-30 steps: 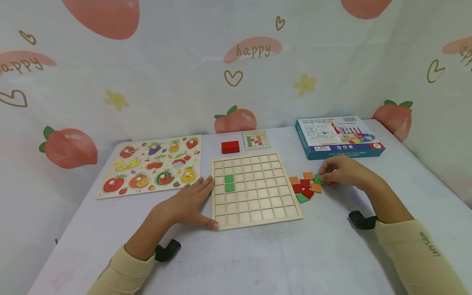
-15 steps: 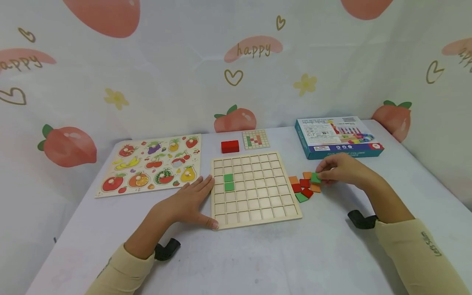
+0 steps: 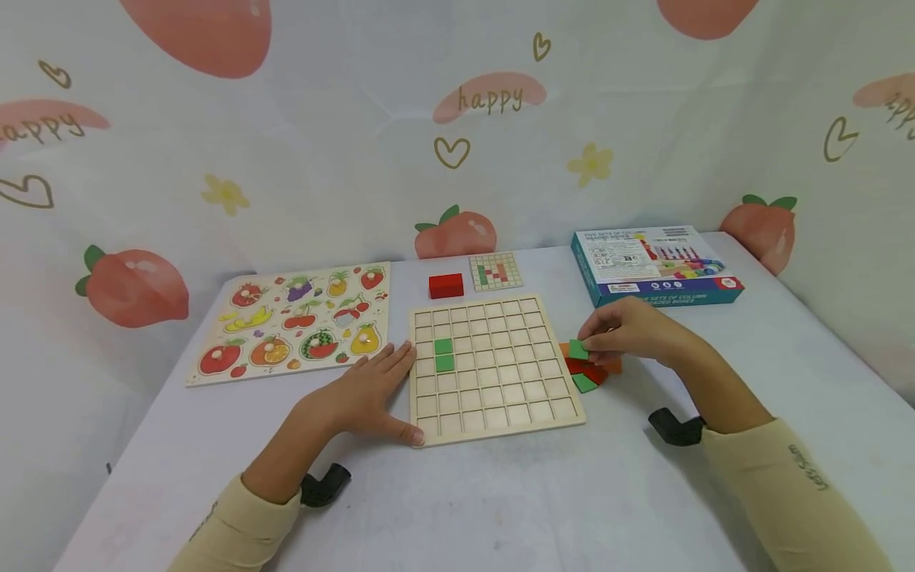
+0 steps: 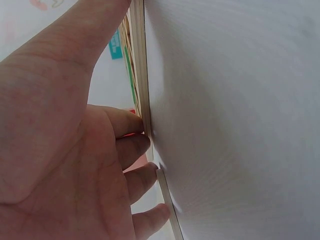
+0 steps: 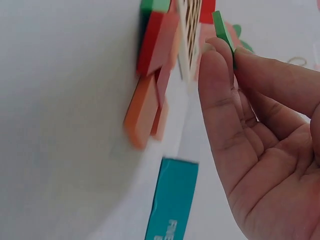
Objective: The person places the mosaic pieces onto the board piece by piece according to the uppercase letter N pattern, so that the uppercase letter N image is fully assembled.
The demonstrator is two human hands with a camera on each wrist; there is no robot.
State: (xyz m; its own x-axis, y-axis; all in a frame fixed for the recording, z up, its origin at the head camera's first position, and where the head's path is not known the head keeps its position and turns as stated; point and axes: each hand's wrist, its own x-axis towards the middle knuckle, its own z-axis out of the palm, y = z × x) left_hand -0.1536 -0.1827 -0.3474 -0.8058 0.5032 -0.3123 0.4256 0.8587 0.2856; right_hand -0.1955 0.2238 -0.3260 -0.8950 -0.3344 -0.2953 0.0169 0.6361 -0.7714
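Note:
A green square tile (image 3: 578, 349) is pinched between the thumb and fingers of my right hand (image 3: 629, 332), above the loose tiles. The right wrist view shows this tile (image 5: 223, 33) raised off the table, held by its edge. Left of it lies a wooden grid board (image 3: 500, 373) with two green tiles (image 3: 444, 354) in one column. My left hand (image 3: 364, 395) rests along the board's left edge, fingers spread and thumb at the near corner. In the left wrist view the fingertips (image 4: 150, 172) touch the board's side. Red tiles (image 3: 586, 369) and a green tile (image 3: 584, 383) lie below my right hand.
Behind the board are a red block (image 3: 446, 286) and a small pattern card (image 3: 496, 271). A fruit puzzle board (image 3: 293, 322) lies at the left. At the back right sits a teal and white box (image 3: 658, 266). A printed cloth hangs behind the table.
My right hand has picked the green tile off the right side of the pile and carried it left toward the board. My left hand stays in place.

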